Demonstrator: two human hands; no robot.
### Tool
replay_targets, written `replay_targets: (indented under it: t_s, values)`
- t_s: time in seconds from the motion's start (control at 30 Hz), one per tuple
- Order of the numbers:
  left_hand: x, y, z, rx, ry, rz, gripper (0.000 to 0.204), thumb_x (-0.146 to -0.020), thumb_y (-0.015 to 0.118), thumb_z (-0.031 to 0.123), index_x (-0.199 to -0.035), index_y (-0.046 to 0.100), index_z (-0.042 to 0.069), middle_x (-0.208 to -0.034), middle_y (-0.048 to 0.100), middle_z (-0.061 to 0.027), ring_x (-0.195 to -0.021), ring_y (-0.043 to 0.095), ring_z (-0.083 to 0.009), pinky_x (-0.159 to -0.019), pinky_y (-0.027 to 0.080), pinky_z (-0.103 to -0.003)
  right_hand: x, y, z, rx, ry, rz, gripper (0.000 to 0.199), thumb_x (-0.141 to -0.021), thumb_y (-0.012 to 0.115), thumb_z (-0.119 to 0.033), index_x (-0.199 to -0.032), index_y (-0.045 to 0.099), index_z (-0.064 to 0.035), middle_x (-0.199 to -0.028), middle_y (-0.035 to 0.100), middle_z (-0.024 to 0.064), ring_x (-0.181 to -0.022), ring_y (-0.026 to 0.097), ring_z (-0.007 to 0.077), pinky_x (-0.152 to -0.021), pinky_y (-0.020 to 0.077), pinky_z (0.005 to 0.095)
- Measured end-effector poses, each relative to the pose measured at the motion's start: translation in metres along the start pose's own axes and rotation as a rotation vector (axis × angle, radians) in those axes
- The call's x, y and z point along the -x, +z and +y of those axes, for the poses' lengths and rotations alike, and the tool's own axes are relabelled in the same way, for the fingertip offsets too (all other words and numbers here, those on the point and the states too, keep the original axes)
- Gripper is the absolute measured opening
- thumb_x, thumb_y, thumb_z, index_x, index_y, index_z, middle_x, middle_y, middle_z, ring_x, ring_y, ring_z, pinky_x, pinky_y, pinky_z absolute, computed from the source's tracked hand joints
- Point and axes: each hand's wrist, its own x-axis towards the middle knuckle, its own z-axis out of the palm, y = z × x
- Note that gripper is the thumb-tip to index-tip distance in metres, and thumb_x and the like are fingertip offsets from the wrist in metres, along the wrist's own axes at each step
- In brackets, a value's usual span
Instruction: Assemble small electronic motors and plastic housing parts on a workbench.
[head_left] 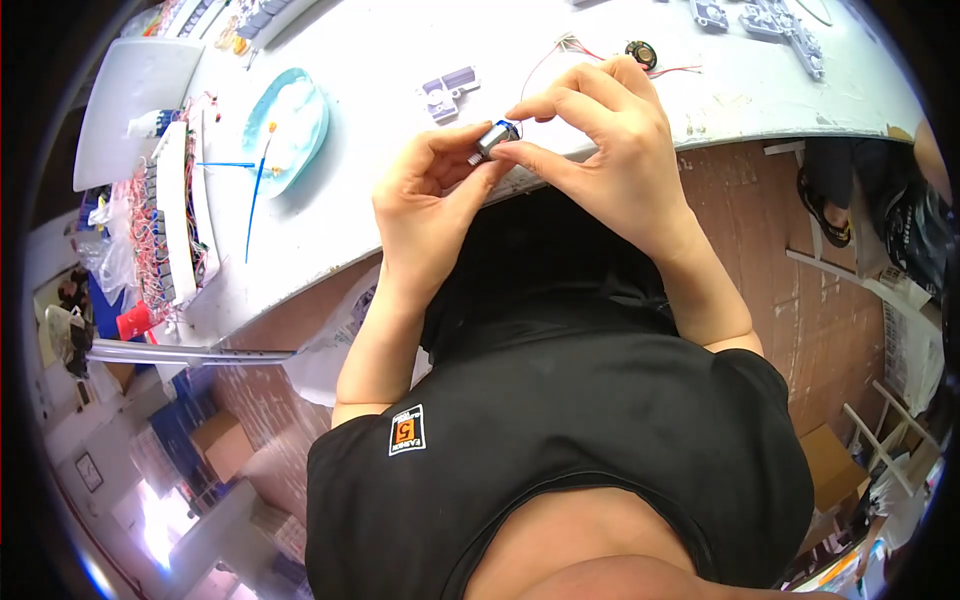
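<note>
A person in a black shirt holds a small silver cylindrical motor (495, 137) above the near edge of a white surface (380, 70), both hands raised together over it. The left hand (430, 195) pinches the motor's lower end between thumb and fingers, while the right hand (600, 140) closes its thumb and forefinger on the upper end, where a blue part shows. Just beyond the hands, on the surface, lie a pale lilac plastic part (447, 92) and a small round black speaker (641, 53) with thin red and white wires (570, 48) trailing from it. Farther left sits a turquoise dish (287, 130) with a blue stick (258, 195) lying beside it, and at the far left a long rack of wired components (170, 225) stands near a white tray (130, 100). More grey plastic parts (770, 25) are scattered at the far right. Below the surface, the room shows a reddish-brown floor (800, 260), cardboard boxes (225, 445) at lower left and white frames (880, 430) at right.
</note>
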Motion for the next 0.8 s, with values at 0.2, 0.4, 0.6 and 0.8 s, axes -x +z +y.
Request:
replay_targets:
  t_s: [0.2,0.4,0.6,0.8]
  values:
    - [0.002,0.002,-0.005,-0.122,0.128,0.061,0.030,-0.081,0.066,-0.011,-0.110,0.060,-0.004,-0.105,0.066,-0.0119,-0.095,0.066,-0.0166,-0.084,0.056,-0.028,0.001,0.004,-0.005,0.002,0.065,0.029,0.019,-0.067,0.079,-0.022,-0.083,0.070,-0.0150,-0.077,0.060,-0.0030,-0.077,0.052,0.0179,-0.070,0.0444,0.0312]
    - [0.004,0.001,-0.010,-0.182,0.202,0.089,0.031,-0.078,0.069,-0.012,-0.108,0.061,-0.004,-0.104,0.066,-0.0126,-0.096,0.066,-0.0176,-0.082,0.057,-0.028,-0.003,0.002,-0.021,0.042,0.127,0.044,0.017,-0.066,0.077,-0.016,-0.081,0.069,-0.0148,-0.072,0.057,-0.0029,-0.075,0.052,0.0174,-0.068,0.0442,0.0309]
    - [0.004,0.002,-0.010,-0.157,0.253,0.130,0.029,-0.078,0.071,-0.010,-0.105,0.061,-0.004,-0.102,0.067,-0.0132,-0.092,0.067,-0.0173,-0.080,0.058,-0.028,0.000,0.002,-0.026,0.042,0.171,0.021,0.011,-0.067,0.076,-0.010,-0.076,0.070,-0.0125,-0.072,0.058,-0.0020,-0.071,0.051,0.0180,-0.064,0.0436,0.0307]
    - [0.004,-0.002,-0.008,-0.072,0.193,0.101,0.028,-0.079,0.070,-0.009,-0.105,0.061,-0.005,-0.099,0.068,-0.0119,-0.091,0.067,-0.0165,-0.080,0.058,-0.028,-0.004,0.002,-0.016,-0.131,0.264,-0.054,0.006,-0.074,0.074,-0.008,-0.079,0.071,-0.0086,-0.073,0.061,0.0002,-0.072,0.052,0.0180,-0.066,0.0425,0.0298]
